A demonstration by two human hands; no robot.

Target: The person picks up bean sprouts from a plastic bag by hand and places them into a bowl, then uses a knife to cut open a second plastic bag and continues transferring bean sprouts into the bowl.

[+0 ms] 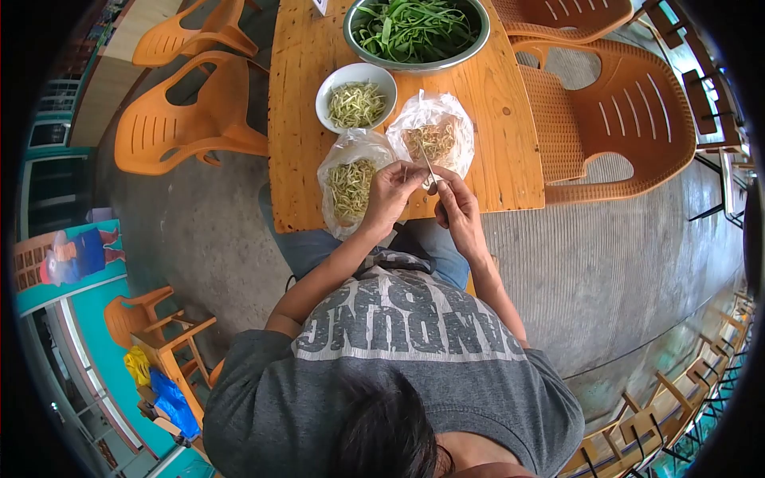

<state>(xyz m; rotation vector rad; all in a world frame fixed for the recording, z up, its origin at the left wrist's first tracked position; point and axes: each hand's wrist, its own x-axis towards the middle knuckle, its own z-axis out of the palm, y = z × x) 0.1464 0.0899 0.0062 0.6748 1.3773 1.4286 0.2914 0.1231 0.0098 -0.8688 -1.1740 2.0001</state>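
Note:
My left hand (392, 190) is closed in a pinch on what looks like a bean sprout, mostly hidden by the fingers. Close beside it, my right hand (460, 209) grips a small knife (429, 166), its thin blade pointing away from me near the left fingertips. Both hands are above the near edge of the wooden table (510, 159). Just beyond them sits an open clear plastic bag (460, 111) with thin brownish strands in it. Left of my left hand is another plastic bag (328, 179) of bean sprouts (349, 191). A white bowl (325, 107) behind it holds pale sprouts (356, 105).
A large metal basin (478, 48) of cut green leaves (414, 30) stands at the table's far end. Orange plastic chairs (171, 127) line the left side, and a woven-pattern chair (558, 103) is close on the right. Several wooden chairs (637, 430) stand at lower right.

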